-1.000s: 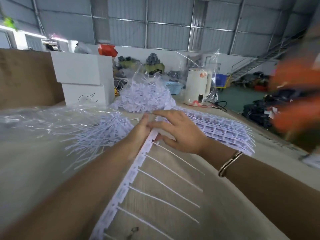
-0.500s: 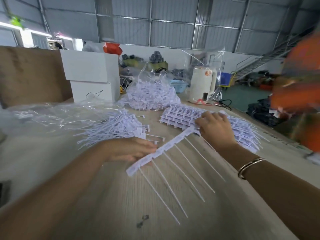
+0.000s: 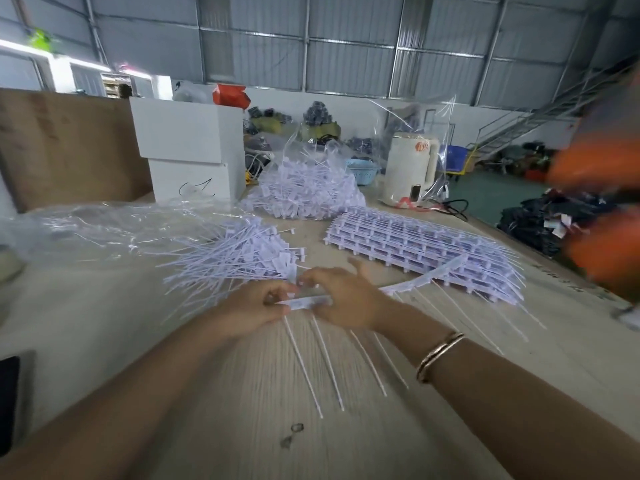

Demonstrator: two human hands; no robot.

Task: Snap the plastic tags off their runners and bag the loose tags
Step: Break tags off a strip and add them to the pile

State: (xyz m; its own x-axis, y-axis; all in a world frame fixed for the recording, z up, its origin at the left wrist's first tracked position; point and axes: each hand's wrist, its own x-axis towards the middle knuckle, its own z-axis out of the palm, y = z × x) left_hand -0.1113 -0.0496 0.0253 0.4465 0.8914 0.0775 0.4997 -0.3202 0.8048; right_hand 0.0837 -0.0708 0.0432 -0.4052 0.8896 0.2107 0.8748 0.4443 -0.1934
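1. Hands: left hand (image 3: 256, 303) and right hand (image 3: 346, 299) both pinch one tag runner (image 3: 308, 301), held low over the worktop (image 3: 242, 410).
2. Loose tags (image 3: 235, 258) piled just beyond; stacked runners (image 3: 415, 244) to the right.

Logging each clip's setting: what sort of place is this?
Probably a warehouse or small factory floor: corrugated metal walls, a metal staircase, and a worktable with stacked tag runners and bagged tags.

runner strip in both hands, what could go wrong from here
1. Both hands, left hand and right hand, grip the runner strip close together; a sharp snap could scatter tags across the table.
2. The long tails could snag the stack of unsnapped runners beside it.
3. The loose tags lie outside the clear bag.
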